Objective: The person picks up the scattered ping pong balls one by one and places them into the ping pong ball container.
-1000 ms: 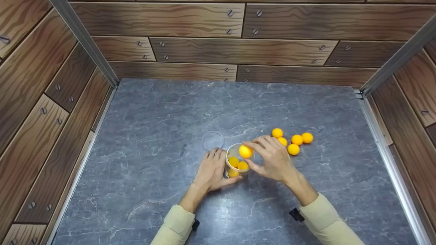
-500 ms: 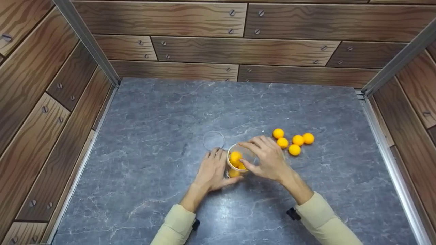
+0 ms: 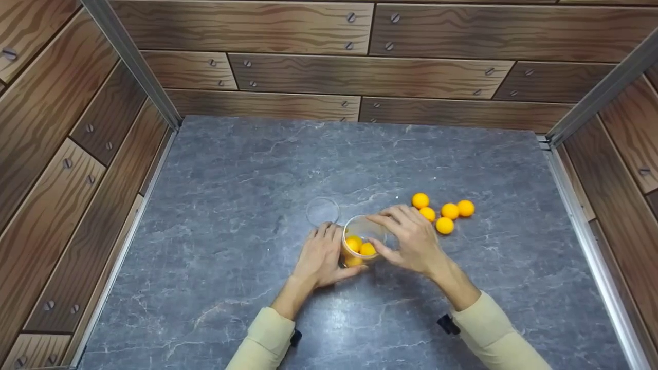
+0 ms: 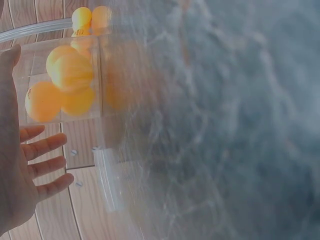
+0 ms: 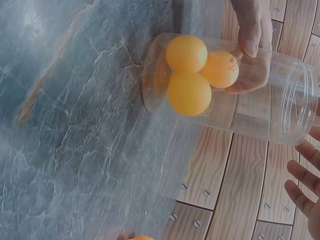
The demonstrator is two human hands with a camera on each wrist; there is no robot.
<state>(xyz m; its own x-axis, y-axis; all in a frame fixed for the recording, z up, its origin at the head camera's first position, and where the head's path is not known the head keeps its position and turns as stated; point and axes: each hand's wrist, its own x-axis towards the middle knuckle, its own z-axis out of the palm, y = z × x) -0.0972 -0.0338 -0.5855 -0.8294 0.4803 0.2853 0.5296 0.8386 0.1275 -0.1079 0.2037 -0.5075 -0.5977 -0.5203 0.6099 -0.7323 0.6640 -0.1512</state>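
Note:
A clear plastic jar (image 5: 250, 112) stands upright on the table, with orange ping-pong balls (image 5: 189, 94) resting at its bottom. My left hand (image 3: 317, 257) holds the jar from the left, its thumb along the near side and its fingers on the far side. At the right of the mouth is my right hand (image 3: 408, 241), nothing between its thumb and fingers, the fingertips right at the rim. In the left wrist view the jar shows beside the left hand (image 4: 25, 165), whose fingers are spread.
Several loose orange ping-pong balls (image 3: 444, 225) lie right of the jar, just beyond the right hand. A thin transparent round lid (image 3: 323, 211) lies flat behind the left fingers. Wood-patterned walls (image 3: 298, 74) enclose the grey marbled table (image 3: 247, 169).
One second ago the right hand pinched a ping-pong ball over the jar's mouth; the ball has since dropped inside. The right hand dipped toward the mouth, then drew back slightly. The left hand stayed still.

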